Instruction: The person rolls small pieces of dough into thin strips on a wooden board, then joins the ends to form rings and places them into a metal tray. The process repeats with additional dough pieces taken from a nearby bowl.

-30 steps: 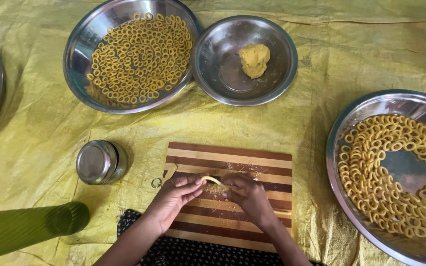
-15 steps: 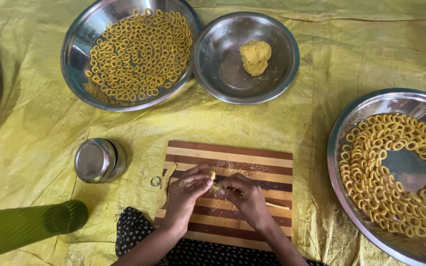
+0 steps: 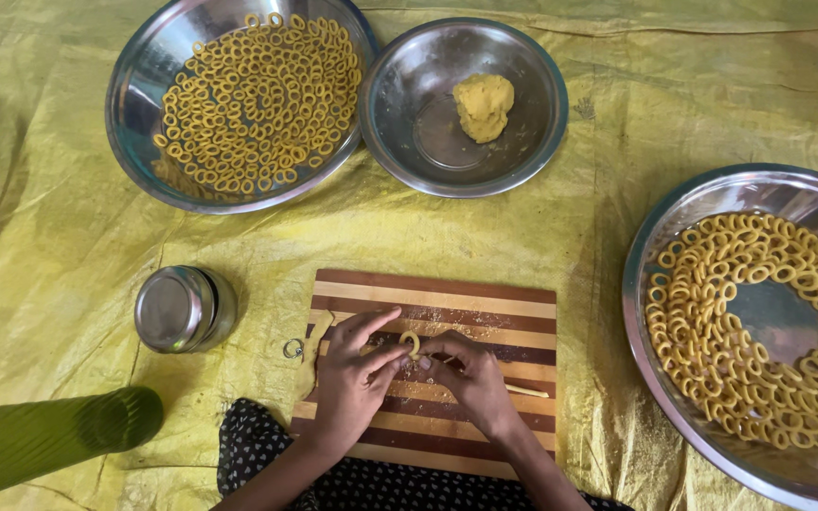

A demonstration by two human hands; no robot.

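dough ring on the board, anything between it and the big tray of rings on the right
Nothing visible does. The dough ring sits pinched between the left hand and right hand; only bare striped board and yellow sheet lie before the tray.

Both hands (image 3: 414,374) pinch a dough ring (image 3: 410,342) over the striped board (image 3: 485,303).

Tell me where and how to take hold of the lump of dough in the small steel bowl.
Come straight down from above: the dough lump sits loose in the open steel bowl, clear of the sloped wall. Pinch its rounded sides; the top is irregular, and nothing crowds it.
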